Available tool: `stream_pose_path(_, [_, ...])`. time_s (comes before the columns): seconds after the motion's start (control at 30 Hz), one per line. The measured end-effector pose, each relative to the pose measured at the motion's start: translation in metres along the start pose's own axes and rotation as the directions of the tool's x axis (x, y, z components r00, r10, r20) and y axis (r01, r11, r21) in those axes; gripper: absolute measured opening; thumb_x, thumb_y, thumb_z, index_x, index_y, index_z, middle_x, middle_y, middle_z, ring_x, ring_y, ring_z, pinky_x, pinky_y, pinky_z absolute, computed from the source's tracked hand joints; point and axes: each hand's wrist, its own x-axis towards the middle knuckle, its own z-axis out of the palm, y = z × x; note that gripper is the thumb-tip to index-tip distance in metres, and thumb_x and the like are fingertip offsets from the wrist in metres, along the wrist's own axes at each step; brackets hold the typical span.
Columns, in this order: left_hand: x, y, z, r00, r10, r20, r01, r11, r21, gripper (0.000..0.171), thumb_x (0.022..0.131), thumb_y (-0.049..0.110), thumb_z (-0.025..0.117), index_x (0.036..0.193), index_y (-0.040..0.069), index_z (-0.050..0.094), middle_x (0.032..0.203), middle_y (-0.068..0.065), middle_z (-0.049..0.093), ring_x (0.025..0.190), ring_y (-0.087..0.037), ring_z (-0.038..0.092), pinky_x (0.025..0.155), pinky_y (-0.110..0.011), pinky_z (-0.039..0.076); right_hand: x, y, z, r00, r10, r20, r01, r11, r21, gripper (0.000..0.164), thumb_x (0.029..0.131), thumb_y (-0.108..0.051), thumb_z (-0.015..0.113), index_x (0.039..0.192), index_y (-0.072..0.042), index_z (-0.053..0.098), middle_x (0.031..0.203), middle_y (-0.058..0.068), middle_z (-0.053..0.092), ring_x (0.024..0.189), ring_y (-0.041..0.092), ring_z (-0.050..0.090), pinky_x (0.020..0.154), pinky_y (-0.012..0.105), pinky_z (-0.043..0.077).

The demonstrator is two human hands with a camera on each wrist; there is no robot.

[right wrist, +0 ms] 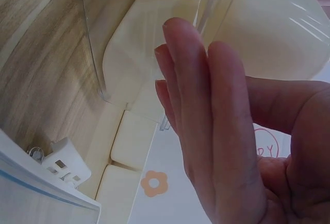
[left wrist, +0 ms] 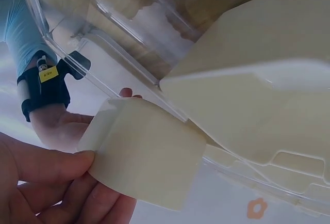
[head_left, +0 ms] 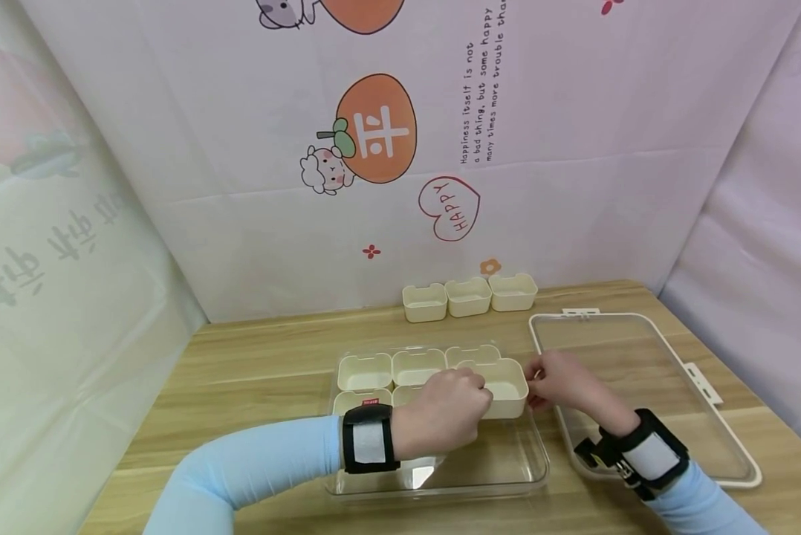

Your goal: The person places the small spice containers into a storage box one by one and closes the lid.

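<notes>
My left hand (head_left: 443, 412) holds a small cream plastic bin (head_left: 507, 409) by its left side, over the right part of a clear plastic box (head_left: 440, 490). In the left wrist view, thumb and fingers pinch the wall of the held bin (left wrist: 149, 152). At its right end is my right hand (head_left: 564, 383), fingertips close beside the wall. The right wrist view shows the fingers of that hand (right wrist: 221, 121) straight, with the bin behind them. Several more cream bins (head_left: 365, 371) stand in rows inside the box, partly hidden by my left hand and wrist.
Three matching cream bins (head_left: 468, 297) line the table's back edge, by the printed cloth (head_left: 273, 245). To the right, a clear lid (head_left: 681, 357) with a white rim and clips lies on the wooden table (head_left: 240, 401), under my right forearm.
</notes>
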Motion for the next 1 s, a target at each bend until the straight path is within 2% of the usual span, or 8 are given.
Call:
stream_pose_path(0.1, [0.001, 0.0, 0.002, 1.0, 0.002, 0.002, -0.002, 1.0, 0.0, 0.01, 0.066, 0.009, 0.067, 0.066, 0.019, 0.063, 0.067, 0.007, 0.057, 0.059, -0.007, 0.049, 0.048, -0.02, 0.041, 0.0, 0.0, -0.001, 1.0, -0.001, 0.003, 0.001, 1.0, -0.008, 0.013, 0.082, 0.001, 0.054, 0.081, 0.003, 0.066, 0.066, 0.008, 0.066, 0.057, 0.02, 0.068, 0.055, 0.031, 0.057])
stream_pose_path(0.33, [0.002, 0.001, 0.007, 0.998, -0.007, 0.059, 0.008, 1.0, -0.019, 0.012, 0.067, 0.009, 0.066, 0.064, 0.019, 0.061, 0.067, 0.006, 0.058, 0.059, -0.007, 0.049, 0.045, -0.021, 0.04, 0.0, -0.001, -0.001, 1.0, 0.018, 0.012, -0.018, 1.0, 0.002, 0.012, 0.083, -0.001, 0.056, 0.083, 0.004, 0.067, 0.066, 0.008, 0.066, 0.058, 0.018, 0.067, 0.055, 0.03, 0.056])
stream_pose_path(0.73, [0.007, 0.006, 0.016, 0.989, -0.011, 0.146, 0.012, 1.0, -0.005, 0.011, 0.072, 0.014, 0.069, 0.066, 0.021, 0.063, 0.068, 0.007, 0.059, 0.061, -0.01, 0.051, 0.044, -0.024, 0.038, -0.002, -0.002, -0.002, 1.0, -0.006, 0.02, 0.006, 1.0, 0.005, 0.014, 0.083, -0.002, 0.058, 0.085, 0.006, 0.069, 0.069, 0.007, 0.066, 0.059, 0.019, 0.068, 0.058, 0.036, 0.057])
stream_pose_path(1.0, [0.006, 0.009, 0.021, 0.986, -0.024, 0.162, 0.023, 1.0, 0.004, 0.017, 0.07, 0.014, 0.069, 0.061, 0.022, 0.056, 0.063, 0.008, 0.055, 0.055, -0.01, 0.048, 0.04, -0.025, 0.035, -0.003, -0.003, -0.001, 1.0, -0.003, 0.02, 0.003, 1.0, 0.027, 0.013, 0.085, -0.003, 0.06, 0.085, 0.008, 0.068, 0.07, 0.01, 0.068, 0.06, 0.02, 0.068, 0.058, 0.034, 0.057])
